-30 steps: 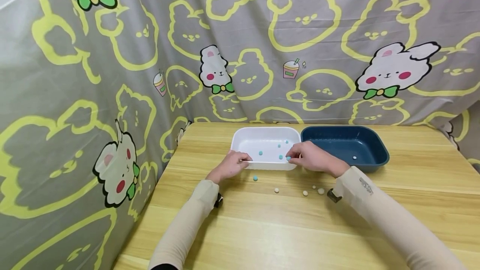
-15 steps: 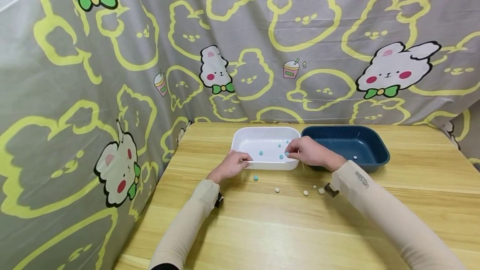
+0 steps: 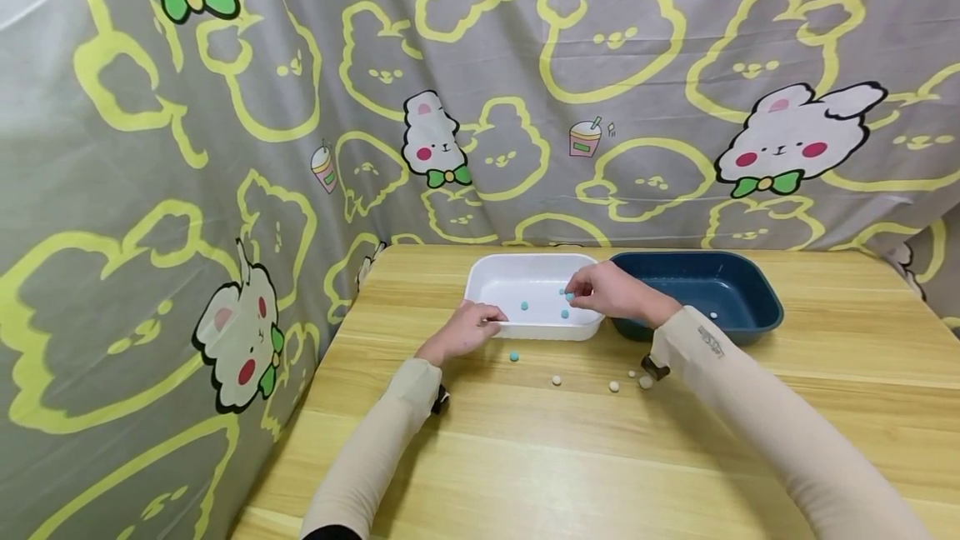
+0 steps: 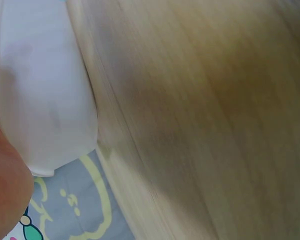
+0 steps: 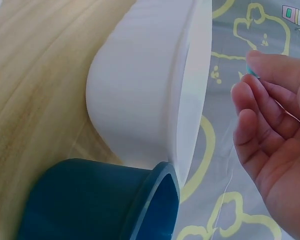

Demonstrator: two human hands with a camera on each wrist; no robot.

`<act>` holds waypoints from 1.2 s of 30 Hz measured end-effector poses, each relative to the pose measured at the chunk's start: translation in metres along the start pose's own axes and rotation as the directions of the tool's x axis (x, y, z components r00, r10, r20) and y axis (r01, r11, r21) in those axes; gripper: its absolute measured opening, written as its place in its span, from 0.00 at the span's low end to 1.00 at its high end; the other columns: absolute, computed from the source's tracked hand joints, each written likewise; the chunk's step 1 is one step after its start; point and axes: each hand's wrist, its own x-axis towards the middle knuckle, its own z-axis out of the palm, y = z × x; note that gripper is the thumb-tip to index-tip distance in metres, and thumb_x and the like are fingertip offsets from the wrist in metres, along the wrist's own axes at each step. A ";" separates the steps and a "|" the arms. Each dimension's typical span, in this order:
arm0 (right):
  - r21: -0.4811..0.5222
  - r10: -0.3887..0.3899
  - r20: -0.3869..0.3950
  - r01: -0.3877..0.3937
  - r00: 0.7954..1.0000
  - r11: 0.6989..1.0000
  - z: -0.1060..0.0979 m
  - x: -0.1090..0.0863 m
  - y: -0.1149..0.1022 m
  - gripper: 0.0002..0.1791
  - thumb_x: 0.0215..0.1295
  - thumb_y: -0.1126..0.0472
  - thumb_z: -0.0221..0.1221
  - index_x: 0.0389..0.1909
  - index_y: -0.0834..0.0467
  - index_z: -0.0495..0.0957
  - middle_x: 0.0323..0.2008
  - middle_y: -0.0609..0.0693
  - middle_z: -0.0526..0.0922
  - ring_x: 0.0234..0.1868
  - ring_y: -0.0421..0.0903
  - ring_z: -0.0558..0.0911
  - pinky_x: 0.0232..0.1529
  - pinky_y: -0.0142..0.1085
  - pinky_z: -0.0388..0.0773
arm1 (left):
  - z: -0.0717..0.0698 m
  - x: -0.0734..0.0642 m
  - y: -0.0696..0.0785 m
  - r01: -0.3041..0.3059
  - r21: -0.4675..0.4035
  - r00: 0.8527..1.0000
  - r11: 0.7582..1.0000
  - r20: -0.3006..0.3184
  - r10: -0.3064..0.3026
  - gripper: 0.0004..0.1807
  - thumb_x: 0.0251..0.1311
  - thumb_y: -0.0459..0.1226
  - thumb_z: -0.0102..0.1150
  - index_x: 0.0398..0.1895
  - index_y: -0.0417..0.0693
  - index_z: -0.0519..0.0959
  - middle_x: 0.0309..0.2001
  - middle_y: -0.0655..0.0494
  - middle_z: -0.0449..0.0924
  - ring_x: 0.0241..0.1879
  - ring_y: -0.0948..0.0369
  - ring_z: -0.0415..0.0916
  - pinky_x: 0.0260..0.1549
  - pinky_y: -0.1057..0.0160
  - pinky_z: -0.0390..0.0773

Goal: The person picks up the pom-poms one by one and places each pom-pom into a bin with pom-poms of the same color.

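Over the right part of a white plastic basin (image 3: 525,331), my right hand (image 3: 611,288) pinches a small light-blue ball (image 3: 569,297) between thumb and fingertips. In the right wrist view only a sliver of that blue ball (image 5: 250,72) shows, and the other fingers are loosely curled. My left hand (image 3: 467,330) holds the white basin by its near left rim, its fingers bent over the edge. Several more blue balls (image 3: 524,306) lie on the basin floor, partly hidden by the right hand. One blue ball (image 3: 513,357) sits on the table before the basin.
A dark blue basin (image 3: 757,325) stands right beside the white one, with a small white ball (image 3: 713,315) inside. Several white balls (image 3: 557,380) lie on the wooden table (image 3: 540,465) nearer me. A patterned grey curtain (image 3: 517,65) hangs behind and at the left.
My right hand has risen and shifted slightly away and left, carrying the blue ball from near the white basin's front rim to over its middle. My left hand keeps its place.
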 end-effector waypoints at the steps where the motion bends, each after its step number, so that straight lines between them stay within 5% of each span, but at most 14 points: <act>1: 0.002 0.002 0.002 -0.002 1.000 1.000 0.000 0.002 0.001 0.09 0.61 0.64 0.62 0.41 0.62 0.83 0.31 0.45 0.81 0.29 0.41 0.76 0.33 0.36 0.76 | 0.000 0.000 0.000 -0.001 0.002 1.000 1.000 -0.001 0.001 0.08 0.62 0.36 0.53 0.34 0.53 0.83 0.34 0.66 0.83 0.35 0.67 0.74 0.48 0.59 0.61; 36: 0.051 0.259 0.104 -0.266 0.960 0.963 0.002 0.055 0.026 0.11 0.62 0.61 0.61 0.42 0.62 0.82 0.32 0.49 0.81 0.32 0.45 0.76 0.35 0.37 0.74 | -0.001 0.002 0.001 0.030 0.002 0.999 1.000 0.013 -0.030 0.08 0.63 0.37 0.53 0.37 0.53 0.83 0.38 0.64 0.83 0.39 0.64 0.73 0.49 0.59 0.59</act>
